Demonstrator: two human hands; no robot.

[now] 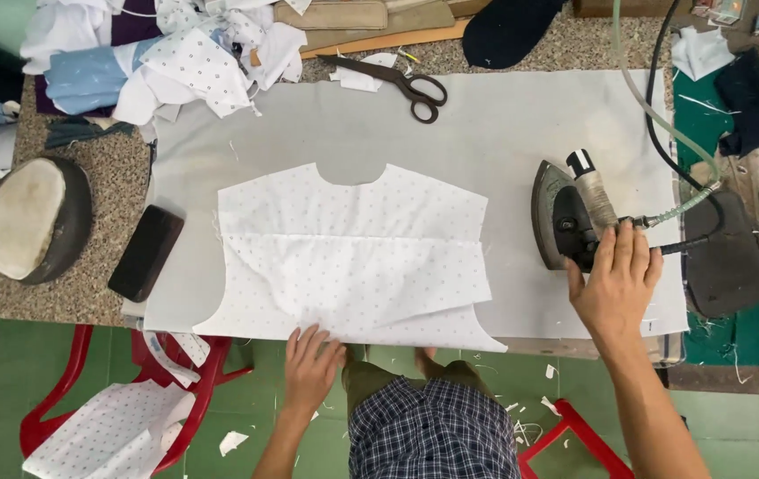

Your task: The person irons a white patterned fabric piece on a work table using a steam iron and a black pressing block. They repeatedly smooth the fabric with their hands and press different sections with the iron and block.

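Note:
A white dotted fabric piece [353,257] with a curved neckline lies folded on the grey ironing pad [504,133]. My left hand [311,365] rests flat with spread fingers on the fabric's near edge. To the right, my right hand [617,282] touches the rear of the handle of a dark steam iron [561,213] that stands on the pad, fingers extended over it. A hose and a black cord [663,124] run from the iron toward the back right.
Black scissors [410,87] lie at the pad's far edge. A heap of cut cloth [167,53] fills the back left. A padded pressing block [29,217] and a black rectangular block [146,253] sit left. Red plastic chairs [131,390] stand below the table.

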